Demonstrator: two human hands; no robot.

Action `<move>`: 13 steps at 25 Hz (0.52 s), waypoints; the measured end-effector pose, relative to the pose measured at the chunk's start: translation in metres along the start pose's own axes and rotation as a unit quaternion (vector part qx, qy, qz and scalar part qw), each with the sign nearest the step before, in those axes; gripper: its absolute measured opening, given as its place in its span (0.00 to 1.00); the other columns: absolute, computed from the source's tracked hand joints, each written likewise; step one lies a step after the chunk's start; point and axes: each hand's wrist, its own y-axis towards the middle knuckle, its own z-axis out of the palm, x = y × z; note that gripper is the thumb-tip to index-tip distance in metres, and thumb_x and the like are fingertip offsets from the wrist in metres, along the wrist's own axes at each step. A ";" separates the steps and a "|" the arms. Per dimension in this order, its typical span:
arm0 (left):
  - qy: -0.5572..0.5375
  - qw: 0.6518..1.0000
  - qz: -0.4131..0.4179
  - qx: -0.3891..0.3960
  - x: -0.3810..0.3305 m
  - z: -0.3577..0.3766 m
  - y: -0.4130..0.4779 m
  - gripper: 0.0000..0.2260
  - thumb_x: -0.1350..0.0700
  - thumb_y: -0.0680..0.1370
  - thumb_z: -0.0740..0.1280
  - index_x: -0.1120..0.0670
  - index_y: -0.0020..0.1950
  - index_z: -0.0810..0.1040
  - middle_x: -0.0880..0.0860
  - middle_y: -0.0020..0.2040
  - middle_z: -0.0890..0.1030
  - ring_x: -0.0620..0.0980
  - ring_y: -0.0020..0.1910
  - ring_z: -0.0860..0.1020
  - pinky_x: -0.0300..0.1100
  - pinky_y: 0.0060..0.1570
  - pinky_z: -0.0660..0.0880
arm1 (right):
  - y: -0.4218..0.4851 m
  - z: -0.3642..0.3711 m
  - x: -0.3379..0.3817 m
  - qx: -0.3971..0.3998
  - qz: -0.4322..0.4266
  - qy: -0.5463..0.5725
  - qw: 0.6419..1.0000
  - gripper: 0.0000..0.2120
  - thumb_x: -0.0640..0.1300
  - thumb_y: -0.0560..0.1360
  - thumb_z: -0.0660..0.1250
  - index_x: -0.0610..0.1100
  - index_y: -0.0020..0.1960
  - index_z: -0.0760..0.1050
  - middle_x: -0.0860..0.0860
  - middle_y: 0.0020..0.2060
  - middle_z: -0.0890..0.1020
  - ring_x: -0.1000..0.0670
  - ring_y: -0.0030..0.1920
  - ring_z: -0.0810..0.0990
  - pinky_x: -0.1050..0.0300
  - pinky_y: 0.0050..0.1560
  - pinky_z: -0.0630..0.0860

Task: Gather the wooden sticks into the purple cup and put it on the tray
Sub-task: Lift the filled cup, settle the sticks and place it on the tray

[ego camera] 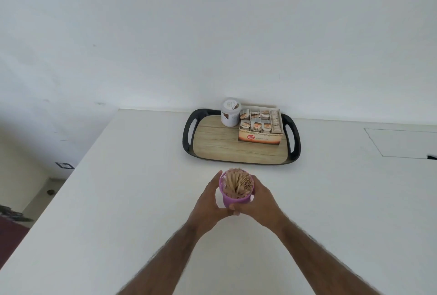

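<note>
The wooden sticks [237,184] already stand gathered in the purple cup [233,196], which the left hand [209,200] and right hand [259,202] clasp together near the tray [214,140], so only placing it remains.

Both hands, left hand [208,202] and right hand [259,203], grip the purple cup [233,197] packed with wooden sticks [237,183]. It is held near the tray [214,143], just short of its near edge. A white jar [229,112] and a box of sachets [260,129] stand on the tray's far right.

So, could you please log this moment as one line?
left hand, right hand: hold purple cup | wooden sticks: in cup | cup: short of tray | tray: jar, box
</note>
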 end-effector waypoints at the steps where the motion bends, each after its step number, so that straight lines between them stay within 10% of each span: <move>1: 0.003 1.000 -0.004 0.002 -0.001 0.000 -0.001 0.48 0.40 0.63 0.83 0.35 0.77 0.60 0.38 0.75 0.69 0.41 0.73 0.68 0.42 0.70 0.71 | 0.000 -0.002 0.000 0.000 -0.001 0.003 1.000 0.40 0.54 0.57 0.85 0.55 0.65 0.72 0.58 0.56 0.82 0.55 0.58 0.81 0.60 0.52 0.82; 13: 0.017 1.000 -0.020 0.006 -0.001 -0.002 -0.007 0.51 0.39 0.62 0.83 0.38 0.79 0.60 0.36 0.74 0.69 0.40 0.73 0.68 0.43 0.69 0.71 | 0.000 -0.007 0.006 0.009 -0.013 0.030 0.999 0.42 0.53 0.56 0.85 0.56 0.66 0.72 0.60 0.57 0.82 0.54 0.59 0.81 0.57 0.52 0.83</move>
